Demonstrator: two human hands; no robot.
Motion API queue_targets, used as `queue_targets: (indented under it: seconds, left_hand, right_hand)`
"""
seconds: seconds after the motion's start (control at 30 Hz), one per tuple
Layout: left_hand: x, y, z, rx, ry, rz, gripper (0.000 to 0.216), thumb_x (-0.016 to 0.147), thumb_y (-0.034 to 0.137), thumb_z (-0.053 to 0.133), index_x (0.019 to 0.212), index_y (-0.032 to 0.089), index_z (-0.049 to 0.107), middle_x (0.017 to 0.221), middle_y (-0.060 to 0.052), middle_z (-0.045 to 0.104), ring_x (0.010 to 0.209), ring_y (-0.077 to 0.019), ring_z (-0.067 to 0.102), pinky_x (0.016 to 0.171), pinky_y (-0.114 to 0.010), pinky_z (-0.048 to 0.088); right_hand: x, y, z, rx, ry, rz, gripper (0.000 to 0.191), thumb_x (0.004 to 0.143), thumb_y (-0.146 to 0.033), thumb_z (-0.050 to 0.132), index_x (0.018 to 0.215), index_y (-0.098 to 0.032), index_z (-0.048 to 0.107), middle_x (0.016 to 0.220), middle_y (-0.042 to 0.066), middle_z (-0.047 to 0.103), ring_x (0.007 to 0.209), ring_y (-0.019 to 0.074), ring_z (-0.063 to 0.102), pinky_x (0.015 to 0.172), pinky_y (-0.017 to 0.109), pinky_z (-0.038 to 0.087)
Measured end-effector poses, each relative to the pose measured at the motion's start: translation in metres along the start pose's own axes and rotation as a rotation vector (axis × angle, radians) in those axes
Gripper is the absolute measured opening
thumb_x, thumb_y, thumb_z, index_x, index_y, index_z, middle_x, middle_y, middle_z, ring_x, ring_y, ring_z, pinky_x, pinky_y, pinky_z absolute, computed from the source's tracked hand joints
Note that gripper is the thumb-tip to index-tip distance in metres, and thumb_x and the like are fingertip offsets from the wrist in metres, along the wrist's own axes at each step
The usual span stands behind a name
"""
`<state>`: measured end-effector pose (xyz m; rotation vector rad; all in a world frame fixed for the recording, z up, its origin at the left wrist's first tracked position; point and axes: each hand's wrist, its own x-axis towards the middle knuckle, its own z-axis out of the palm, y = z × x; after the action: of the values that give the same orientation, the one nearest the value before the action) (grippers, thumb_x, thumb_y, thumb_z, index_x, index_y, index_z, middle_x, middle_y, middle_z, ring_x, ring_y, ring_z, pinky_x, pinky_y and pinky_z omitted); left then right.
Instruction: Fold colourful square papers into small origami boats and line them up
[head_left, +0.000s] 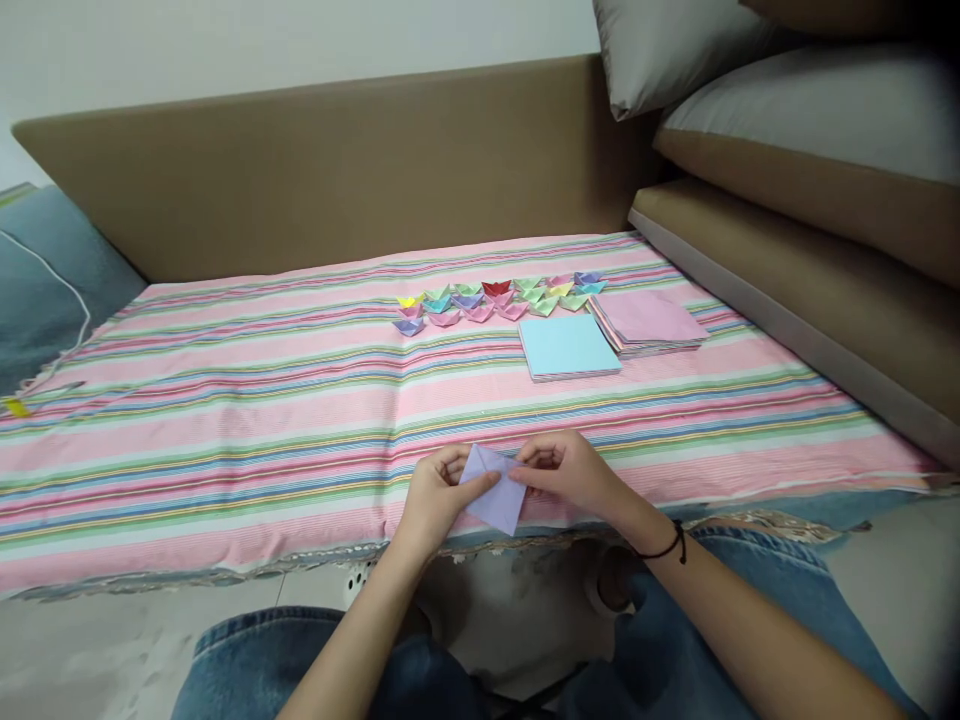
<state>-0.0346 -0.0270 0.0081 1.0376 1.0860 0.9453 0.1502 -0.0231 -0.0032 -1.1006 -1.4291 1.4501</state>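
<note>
Holding that lilac paper (498,507) nearer you than the blue stack (570,345), you're clamping its left side in your left hand (435,497), probably steadying it; your right hand (574,470) is pinching the opposite corner, likely for control. Folded boats (497,289) are sitting beyond the stack.

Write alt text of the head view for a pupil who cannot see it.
The left hand and right hand hold a folded squarish lilac paper near the front edge of a pink striped cloth. Beyond lie rows of small colourful folded paper boats, a blue-topped square paper stack and a pink-topped paper stack.
</note>
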Motion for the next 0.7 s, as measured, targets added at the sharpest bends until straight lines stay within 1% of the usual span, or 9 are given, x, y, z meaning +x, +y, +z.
queue_targets:
  seconds: [0.03, 0.1, 0.17, 0.23, 0.33, 0.4, 0.5, 0.57, 0.7]
  left_hand:
    - [0.0, 0.0, 0.001, -0.004, 0.022, 0.001, 0.028, 0.056, 0.025, 0.08, 0.078, 0.014, 0.067, 0.07, -0.004, 0.07, 0.061, -0.0141, 0.062, 0.058, -0.023, 0.049]
    - [-0.001, -0.001, 0.003, -0.034, 0.083, 0.013, 0.026, 0.057, 0.026, 0.08, 0.077, 0.013, 0.067, 0.07, -0.004, 0.07, 0.06, -0.0133, 0.062, 0.057, -0.022, 0.048]
    - [-0.002, -0.003, 0.005, -0.074, 0.126, 0.029, 0.025, 0.058, 0.026, 0.079, 0.077, 0.014, 0.067, 0.071, -0.003, 0.071, 0.061, -0.0129, 0.062, 0.057, -0.022, 0.048]
    - [-0.002, -0.004, 0.007, -0.098, 0.136, 0.04, 0.024, 0.058, 0.026, 0.079, 0.076, 0.015, 0.068, 0.07, -0.002, 0.07, 0.062, -0.0128, 0.062, 0.058, -0.022, 0.048]
    - [-0.001, -0.003, 0.007, -0.127, 0.133, 0.042, 0.025, 0.058, 0.027, 0.079, 0.077, 0.015, 0.066, 0.067, -0.001, 0.069, 0.059, -0.012, 0.061, 0.056, -0.021, 0.047]
    - [0.0, -0.001, 0.004, -0.152, 0.179, 0.062, 0.032, 0.057, 0.026, 0.08, 0.084, 0.016, 0.064, 0.063, 0.001, 0.067, 0.055, -0.0103, 0.059, 0.054, -0.02, 0.046]
    - [0.002, 0.004, -0.001, -0.174, 0.269, 0.104, 0.044, 0.054, 0.022, 0.081, 0.092, 0.017, 0.059, 0.061, 0.004, 0.066, 0.054, -0.0088, 0.058, 0.057, -0.02, 0.046]
    - [0.003, 0.006, -0.003, -0.17, 0.274, 0.108, 0.044, 0.055, 0.023, 0.08, 0.092, 0.017, 0.058, 0.061, 0.004, 0.065, 0.055, -0.0086, 0.058, 0.057, -0.02, 0.046]
    - [0.001, 0.006, -0.001, -0.126, 0.201, 0.106, 0.04, 0.058, 0.025, 0.078, 0.091, 0.018, 0.056, 0.057, 0.007, 0.059, 0.052, -0.0077, 0.055, 0.055, -0.019, 0.044]
  right_hand:
    - [0.0, 0.001, 0.003, 0.031, 0.013, 0.001, 0.023, 0.067, -0.036, 0.072, 0.068, -0.015, 0.064, 0.059, 0.0, 0.062, 0.054, 0.0124, 0.057, 0.05, 0.024, 0.046]
    - [-0.001, 0.002, 0.011, 0.135, 0.037, 0.029, 0.026, 0.066, -0.037, 0.073, 0.077, -0.015, 0.064, 0.066, 0.001, 0.065, 0.058, 0.0127, 0.059, 0.054, 0.024, 0.047]
    - [-0.001, 0.002, 0.019, 0.195, -0.008, 0.094, 0.029, 0.066, -0.038, 0.072, 0.083, -0.015, 0.065, 0.069, 0.002, 0.066, 0.059, 0.0134, 0.06, 0.054, 0.025, 0.049]
    - [-0.001, 0.003, 0.024, 0.174, -0.041, 0.132, 0.027, 0.067, -0.039, 0.07, 0.076, -0.014, 0.065, 0.062, 0.001, 0.064, 0.054, 0.0133, 0.059, 0.051, 0.025, 0.048]
    - [-0.001, 0.004, 0.025, 0.118, -0.034, 0.111, 0.024, 0.067, -0.038, 0.069, 0.064, -0.015, 0.063, 0.054, -0.001, 0.059, 0.048, 0.0122, 0.055, 0.047, 0.025, 0.047]
    - [-0.001, 0.004, 0.023, 0.099, -0.041, 0.087, 0.021, 0.067, -0.036, 0.069, 0.064, -0.015, 0.063, 0.054, -0.002, 0.058, 0.048, 0.0117, 0.054, 0.046, 0.025, 0.046]
    - [-0.001, 0.004, 0.02, 0.078, -0.057, 0.079, 0.019, 0.068, -0.033, 0.068, 0.067, -0.014, 0.064, 0.056, -0.002, 0.057, 0.05, 0.0117, 0.053, 0.048, 0.025, 0.046]
    - [0.0, 0.005, 0.019, 0.072, -0.037, 0.071, 0.019, 0.069, -0.032, 0.066, 0.069, -0.014, 0.064, 0.058, -0.001, 0.057, 0.052, 0.0122, 0.053, 0.049, 0.025, 0.047]
    - [0.002, 0.006, 0.014, 0.033, 0.079, -0.023, 0.02, 0.071, -0.034, 0.064, 0.069, -0.014, 0.064, 0.06, -0.002, 0.057, 0.055, 0.0126, 0.051, 0.051, 0.024, 0.043]
